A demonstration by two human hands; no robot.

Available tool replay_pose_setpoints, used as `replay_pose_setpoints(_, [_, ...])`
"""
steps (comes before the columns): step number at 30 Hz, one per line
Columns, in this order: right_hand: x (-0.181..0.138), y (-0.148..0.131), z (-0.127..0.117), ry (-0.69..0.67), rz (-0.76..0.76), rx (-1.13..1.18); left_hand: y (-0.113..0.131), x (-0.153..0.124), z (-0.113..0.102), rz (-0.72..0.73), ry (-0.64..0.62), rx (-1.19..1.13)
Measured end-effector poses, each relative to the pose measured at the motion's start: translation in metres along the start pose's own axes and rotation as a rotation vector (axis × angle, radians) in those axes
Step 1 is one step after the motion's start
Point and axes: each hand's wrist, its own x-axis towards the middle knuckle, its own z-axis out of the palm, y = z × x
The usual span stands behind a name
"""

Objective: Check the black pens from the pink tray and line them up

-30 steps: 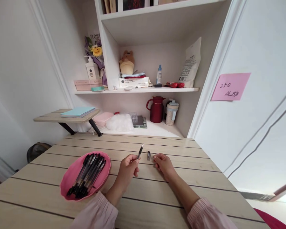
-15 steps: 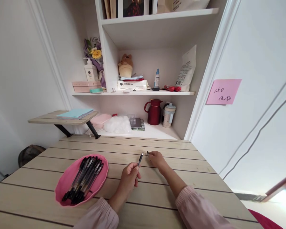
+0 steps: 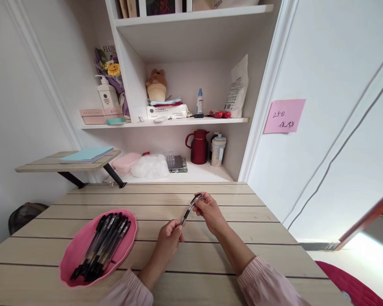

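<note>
Above a wooden table [image 3: 236, 238], my left hand [image 3: 169, 236] is closed round the lower end of a black pen [image 3: 187, 211], which tilts up to the right. My right hand [image 3: 207, 209] pinches a small dark pen cap [image 3: 198, 197] at the pen's upper tip; cap and tip touch. A pink dish [image 3: 79, 246] holding several black pens [image 3: 104, 246] lies on the table to the left of my left hand.
Behind the table stands a white shelf unit with a red jug [image 3: 198, 146], a cream mug [image 3: 217, 149], a pink box [image 3: 125, 160] and a white bag [image 3: 150, 165]. A small side shelf [image 3: 51, 163] juts out at left. A pink note [image 3: 284, 116] hangs on the wall at right.
My right hand picked the cap up off the table and brought it to the pen's tip. The left hand kept the pen and tilted it right. The view shifted right.
</note>
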Motion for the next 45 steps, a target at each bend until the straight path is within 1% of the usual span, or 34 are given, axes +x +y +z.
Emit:
replay_pose_setpoints(4, [-0.006, -0.002, 0.002, -0.127, 0.055, -0.107, 0.000, -0.001, -0.001, 0.006, 0.011, 0.017])
replay_pose_setpoints(12, [-0.009, 0.007, 0.005, -0.193, 0.054, -0.171, -0.006, 0.003, -0.001, 0.040, 0.055, 0.044])
replay_pose_setpoints(20, [-0.012, 0.011, 0.009, -0.194, 0.075, -0.136, -0.010, 0.007, -0.003, 0.106, 0.092, 0.091])
replay_pose_setpoints(27, [-0.016, 0.012, 0.010, -0.193, 0.064, -0.126, -0.009, 0.002, 0.000, 0.184, 0.114, 0.166])
replay_pose_setpoints(31, [-0.016, 0.015, 0.007, -0.215, 0.081, -0.116, -0.008, 0.000, 0.002, 0.222, 0.119, 0.248])
replay_pose_setpoints(34, [-0.018, 0.012, 0.008, -0.193, 0.100, -0.125, -0.002, 0.000, -0.002, 0.256, 0.125, 0.349])
replay_pose_setpoints(37, [-0.022, 0.006, 0.010, -0.176, 0.110, -0.142, 0.011, -0.002, -0.014, 0.310, 0.164, 0.472])
replay_pose_setpoints(39, [-0.026, 0.002, 0.009, -0.188, 0.117, -0.183, 0.022, -0.006, -0.029, 0.339, 0.208, 0.552])
replay_pose_setpoints(43, [-0.037, 0.005, 0.002, -0.219, 0.162, -0.355, 0.043, -0.022, -0.072, 0.351, 0.288, 0.730])
replay_pose_setpoints(45, [-0.046, 0.014, -0.004, -0.249, 0.197, -0.427, 0.047, -0.029, -0.096, 0.301, 0.341, 0.996])
